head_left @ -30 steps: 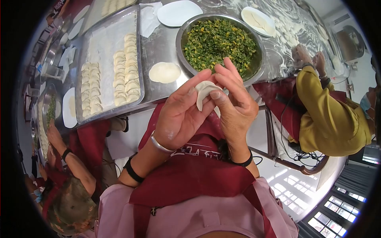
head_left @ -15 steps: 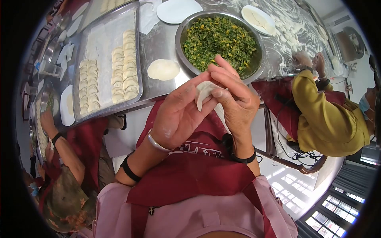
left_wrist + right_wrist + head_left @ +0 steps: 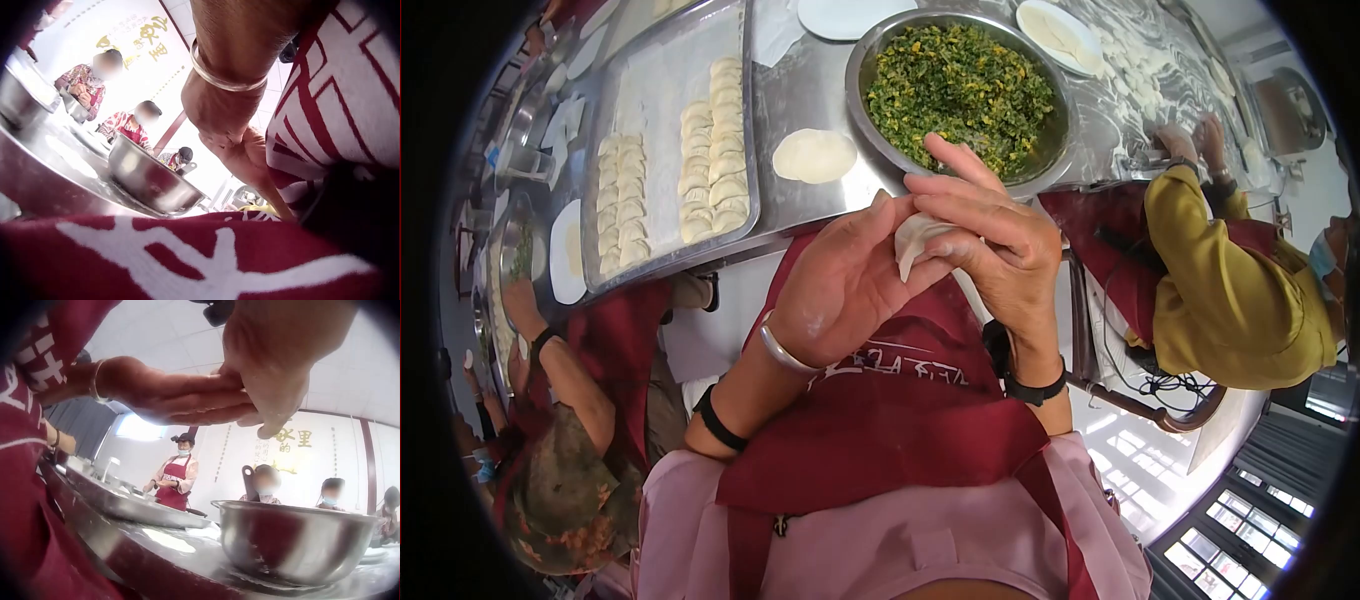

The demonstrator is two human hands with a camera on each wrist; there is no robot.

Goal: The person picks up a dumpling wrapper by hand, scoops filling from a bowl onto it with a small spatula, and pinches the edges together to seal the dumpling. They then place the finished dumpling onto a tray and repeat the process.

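A pale dumpling [image 3: 915, 240] with a folded edge is held between both hands, in front of the apron and below the filling bowl. My left hand [image 3: 830, 285], with a silver bracelet, supports it from underneath; its fingers look straight and flat in the right wrist view. The left thumb stands up beside the dumpling. My right hand [image 3: 1005, 250] curls over its top, the thumb pressing on its near side. The right fingers cover the dumpling's far part. Both wrist views show the hands overlapping, with the dumpling hidden.
A steel bowl [image 3: 1050, 172] of chopped green-and-yellow filling stands ahead. Left of it lies a round wrapper [image 3: 814, 156], then a tray [image 3: 665, 110] with rows of dumplings [image 3: 725, 150]. White plates [image 3: 855, 18] are behind. People work on both sides, one in a yellow top [image 3: 1230, 290].
My right fingers and thumb have folded further over the dumpling, covering more of it. The left thumb has moved off its edge. The whole scene shifts slightly as the head moves.
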